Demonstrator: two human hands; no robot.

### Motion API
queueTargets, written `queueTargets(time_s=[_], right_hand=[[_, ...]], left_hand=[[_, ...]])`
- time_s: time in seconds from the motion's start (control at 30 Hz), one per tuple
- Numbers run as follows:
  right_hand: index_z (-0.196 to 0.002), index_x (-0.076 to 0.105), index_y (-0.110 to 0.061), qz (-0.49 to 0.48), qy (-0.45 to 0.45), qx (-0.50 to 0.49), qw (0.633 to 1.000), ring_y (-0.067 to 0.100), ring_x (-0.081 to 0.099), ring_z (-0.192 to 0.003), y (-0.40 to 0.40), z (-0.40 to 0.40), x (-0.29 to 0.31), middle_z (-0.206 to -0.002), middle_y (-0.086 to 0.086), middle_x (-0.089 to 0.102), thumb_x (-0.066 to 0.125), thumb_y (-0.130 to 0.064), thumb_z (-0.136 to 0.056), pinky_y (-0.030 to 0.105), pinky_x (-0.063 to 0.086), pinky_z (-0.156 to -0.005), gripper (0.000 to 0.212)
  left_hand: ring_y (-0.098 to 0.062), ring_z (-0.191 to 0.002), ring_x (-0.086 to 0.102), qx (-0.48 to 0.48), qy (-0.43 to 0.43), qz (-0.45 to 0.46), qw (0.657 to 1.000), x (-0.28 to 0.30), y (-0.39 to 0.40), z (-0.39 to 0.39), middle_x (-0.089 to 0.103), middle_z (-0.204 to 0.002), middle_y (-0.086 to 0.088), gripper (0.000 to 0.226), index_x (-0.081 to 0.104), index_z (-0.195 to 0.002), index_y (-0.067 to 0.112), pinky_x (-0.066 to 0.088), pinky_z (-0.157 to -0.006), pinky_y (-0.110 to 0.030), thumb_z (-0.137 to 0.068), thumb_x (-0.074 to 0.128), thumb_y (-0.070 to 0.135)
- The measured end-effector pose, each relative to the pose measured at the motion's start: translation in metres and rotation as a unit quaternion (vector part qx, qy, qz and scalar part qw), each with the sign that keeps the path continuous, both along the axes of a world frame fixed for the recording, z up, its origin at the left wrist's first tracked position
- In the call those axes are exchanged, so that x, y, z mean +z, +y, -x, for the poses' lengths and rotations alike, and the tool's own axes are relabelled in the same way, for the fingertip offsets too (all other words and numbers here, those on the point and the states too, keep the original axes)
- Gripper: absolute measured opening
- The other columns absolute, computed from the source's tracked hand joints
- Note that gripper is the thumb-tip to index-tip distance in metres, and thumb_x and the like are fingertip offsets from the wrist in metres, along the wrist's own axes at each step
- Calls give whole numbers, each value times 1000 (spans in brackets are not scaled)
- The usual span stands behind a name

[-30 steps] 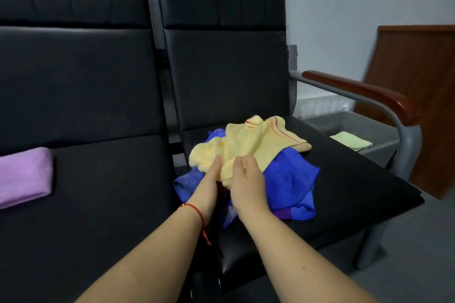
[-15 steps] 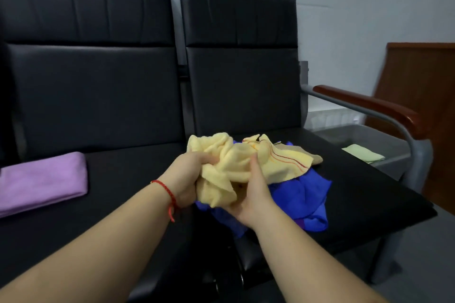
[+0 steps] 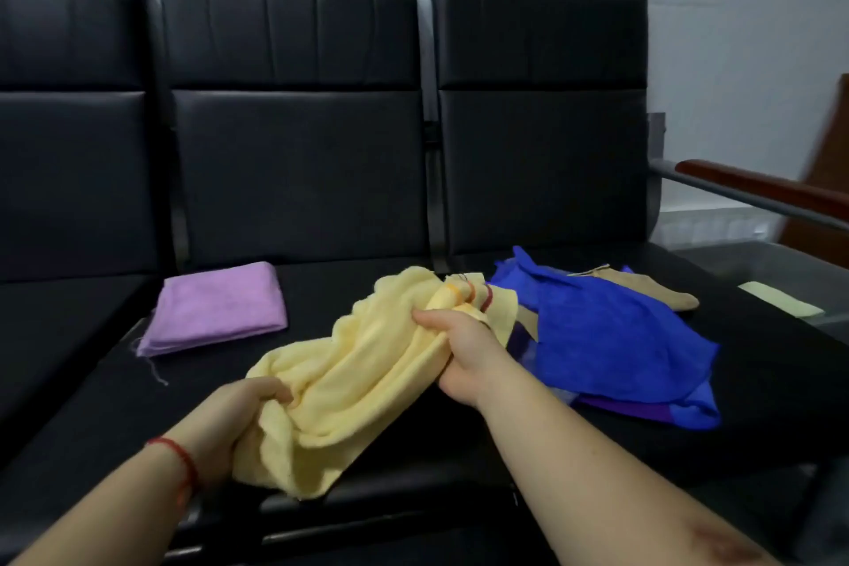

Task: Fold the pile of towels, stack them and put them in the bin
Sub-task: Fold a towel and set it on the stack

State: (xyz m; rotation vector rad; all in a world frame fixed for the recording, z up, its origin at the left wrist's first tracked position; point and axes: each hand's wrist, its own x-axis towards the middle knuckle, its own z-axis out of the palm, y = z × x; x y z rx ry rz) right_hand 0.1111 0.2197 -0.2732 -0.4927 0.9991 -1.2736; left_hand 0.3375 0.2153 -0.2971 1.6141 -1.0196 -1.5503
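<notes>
A crumpled yellow towel (image 3: 358, 381) with red stripes hangs between both hands over the middle seat of a black bench. My left hand (image 3: 234, 418) grips its near lower end; my right hand (image 3: 464, 354) grips its far striped end. To the right, on the right seat, lies the loose pile: a blue towel (image 3: 611, 331) on top, a purple one (image 3: 643, 411) under it and a tan one (image 3: 661, 294) behind. A folded pink towel (image 3: 216, 308) lies on the middle seat at the left. The grey bin (image 3: 758, 262) stands past the bench's right end with a folded pale green towel (image 3: 781, 304) inside.
The black bench (image 3: 298, 179) has three seats with tall backs. A wooden armrest (image 3: 762, 188) on a metal bar borders the right seat. A brown wooden panel stands at the far right, and a pale wall runs behind.
The yellow towel has come off the pile and moved left over the middle seat. My hands have spread apart along it. The view has swung left.
</notes>
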Motion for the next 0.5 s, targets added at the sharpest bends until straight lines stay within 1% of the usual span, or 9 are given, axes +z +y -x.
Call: queueTargets(time_s=[0.07,0.13,0.17,0.23,0.3,0.37,0.43,0.47,0.5], right_hand=[[-114,61,-9,4,67,86,994,30,61,-108,2,-25,0,-113,12,67,65,-7,-85,44,46,-98,29],[-109,63,-9,0,151,160,976,27,61,-109,6,-46,-3,-109,9,67,66,-8,-85,40,46,-99,24],[-109,63,-9,-5,200,176,964,25,61,-107,10,-57,-5,-109,7,67,68,-11,-85,38,46,-98,25],[-121,59,-10,-6,328,167,930,20,58,-108,17,-72,-3,-116,3,63,68,-23,-86,30,43,-94,39],[-139,46,-17,18,520,157,839,19,48,-124,24,-73,1,-137,1,51,59,-42,-90,24,36,-98,56],[-145,37,-23,40,656,179,732,21,38,-134,26,-71,7,-147,1,40,44,-50,-95,26,30,-105,57],[-143,39,-21,48,702,194,684,22,41,-131,24,-68,8,-145,3,42,36,-45,-100,27,32,-101,50],[-141,41,-20,38,707,196,679,23,43,-128,22,-64,8,-143,4,44,36,-44,-100,26,33,-99,48],[-141,43,-19,27,695,188,693,23,44,-127,19,-61,5,-141,4,45,38,-45,-99,27,34,-98,49]], left_hand=[[-36,-92,63,59,-87,57,993,-9,-10,-15,68,-101,-20,50,58,-120,0,51,-87,-45,-77,64,23],[-30,-113,56,73,-144,117,980,-7,-9,-21,56,-128,-13,79,44,-138,10,43,-101,-43,-68,73,34],[-26,-116,53,64,-142,144,977,-5,-4,-21,52,-134,-10,80,41,-140,15,40,-103,-41,-69,72,33],[-17,-107,56,3,-82,191,978,4,7,-19,58,-128,-6,59,54,-125,23,43,-96,-36,-68,65,33],[-12,-106,58,-73,-33,188,979,2,9,-15,61,-124,-3,66,59,-120,24,44,-92,-30,-58,68,44],[-13,-110,59,-123,-83,171,974,-3,9,-17,62,-121,4,88,56,-126,26,44,-97,-31,-49,71,65],[-13,-88,65,-143,-114,134,974,-7,8,-22,69,-97,5,72,65,-110,23,52,-81,-32,-51,75,63],[-12,-71,62,-157,-101,110,976,-5,9,-22,66,-79,4,54,66,-96,19,50,-65,-27,-54,76,52],[-10,-58,54,-185,-75,76,977,-4,11,-22,59,-65,3,39,65,-85,15,43,-53,-23,-58,76,40]])
